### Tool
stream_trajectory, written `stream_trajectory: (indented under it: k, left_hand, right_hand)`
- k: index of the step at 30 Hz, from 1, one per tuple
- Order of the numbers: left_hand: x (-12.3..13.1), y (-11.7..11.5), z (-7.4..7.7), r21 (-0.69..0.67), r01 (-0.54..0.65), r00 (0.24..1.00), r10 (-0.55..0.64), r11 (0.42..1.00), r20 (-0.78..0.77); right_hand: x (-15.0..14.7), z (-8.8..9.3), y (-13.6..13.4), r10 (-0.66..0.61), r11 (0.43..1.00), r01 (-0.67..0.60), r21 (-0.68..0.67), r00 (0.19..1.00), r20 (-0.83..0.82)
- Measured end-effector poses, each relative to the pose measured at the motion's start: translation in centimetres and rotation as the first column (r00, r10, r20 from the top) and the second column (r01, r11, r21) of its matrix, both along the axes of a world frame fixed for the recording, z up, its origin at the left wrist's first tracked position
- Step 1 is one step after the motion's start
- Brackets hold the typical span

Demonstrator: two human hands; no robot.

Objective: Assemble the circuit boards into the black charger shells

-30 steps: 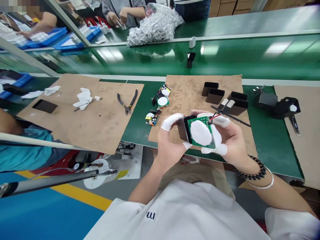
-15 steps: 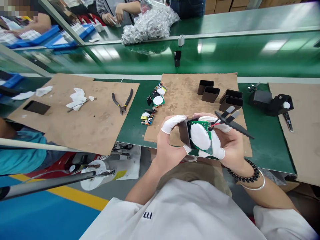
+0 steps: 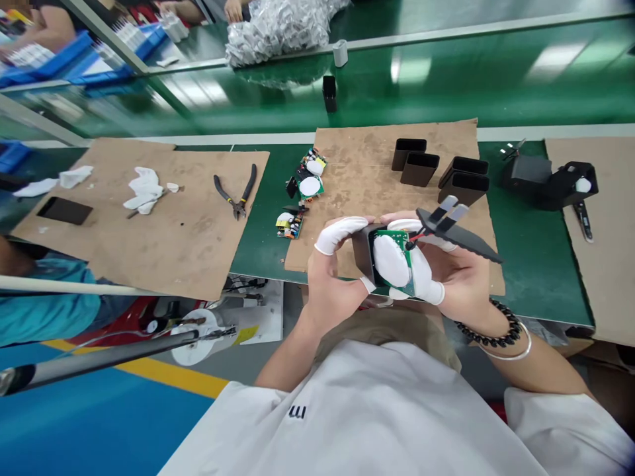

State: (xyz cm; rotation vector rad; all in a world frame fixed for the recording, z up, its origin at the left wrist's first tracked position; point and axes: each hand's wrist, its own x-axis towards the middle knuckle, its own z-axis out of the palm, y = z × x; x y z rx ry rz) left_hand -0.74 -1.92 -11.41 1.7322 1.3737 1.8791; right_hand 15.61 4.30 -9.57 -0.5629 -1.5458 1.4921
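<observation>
My left hand (image 3: 333,277) and my right hand (image 3: 454,274), both with white finger cots, are closed round a black plastic housing (image 3: 364,250). A green circuit board (image 3: 399,261) with a white round pad sits partly inside it. Red and black wires run from the board to a black plug plate with two metal prongs (image 3: 454,225), which sticks out above my right fingers. Both hands are held over the near edge of a brown cardboard sheet (image 3: 367,165).
Several empty black housings (image 3: 436,172) stand on the cardboard. Loose circuit boards (image 3: 302,195) lie to its left. Pliers (image 3: 237,192) and white finger cots (image 3: 143,195) lie on the left cardboard. A black fixture (image 3: 550,182) is at right. Other people work beyond the green conveyor (image 3: 471,73).
The board has gone deeper into the housing and the assembly has turned more edge-on. The plug plate has swung up and right. The view has shifted down a little.
</observation>
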Motion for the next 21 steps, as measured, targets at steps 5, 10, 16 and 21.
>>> stream_trajectory:
  k: [5,10,16,21]
  left_hand:
    - [0.2,0.3,-0.3,0.024,0.031,0.998,-0.032,0.999,0.054]
    - [0.3,1.1,-1.0,-0.025,-0.006,0.998,0.008,1.0,0.069]
    - [0.4,1.9,-2.2,0.023,0.04,0.991,-0.042,0.999,0.127]
    - [0.4,1.7,-3.0,-0.084,0.084,0.983,-0.069,0.993,0.167]
  right_hand:
    - [0.5,-0.4,0.1,0.001,0.998,-0.004,0.057,0.999,0.053]
    - [0.5,-0.4,0.3,-0.027,0.996,0.017,0.085,0.993,0.117]
    - [0.4,0.1,0.0,-0.098,0.986,0.071,0.151,0.98,0.175]
    - [0.1,0.0,0.1,-0.176,0.953,0.117,0.278,0.964,0.198]
